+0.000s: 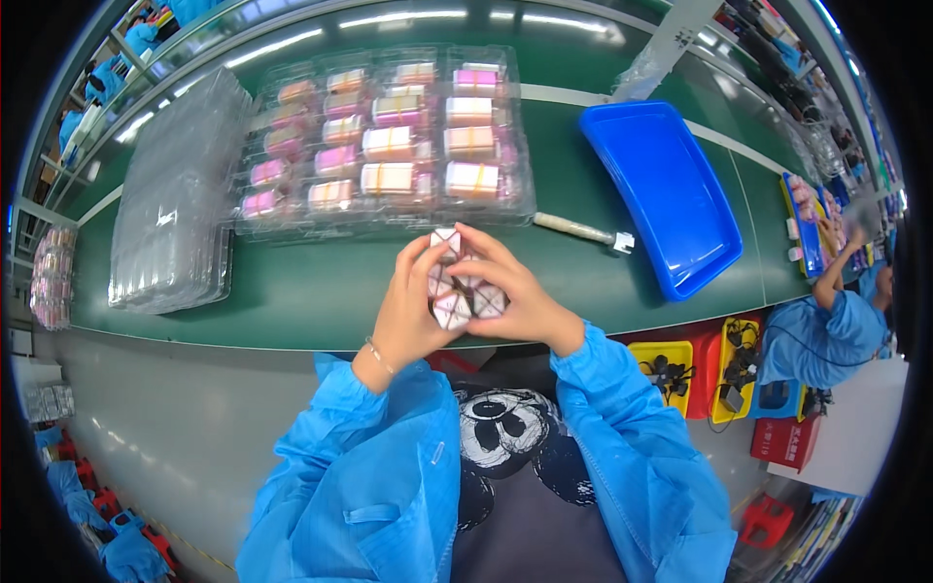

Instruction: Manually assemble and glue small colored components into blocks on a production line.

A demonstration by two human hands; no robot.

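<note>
My left hand [400, 303] and my right hand [530, 303] meet above the near edge of the green table. Between them they hold a cluster of small white blocks [452, 311] with dark crossing lines on their end faces. Fingers of both hands wrap round the cluster from either side, hiding part of it. Just beyond my hands lies a clear plastic tray [526, 185]. Rows of small white and pink packs [387, 178], bound with yellowish bands, sit in its pockets.
A stack of clear trays [170, 194] stands at the left. Right of my hands lie a pale-handled tool [578, 228] and a blue bin [671, 194]. Yellow bins [671, 374] with black cables stand below the table's right side. Another person in blue [821, 335] works at far right.
</note>
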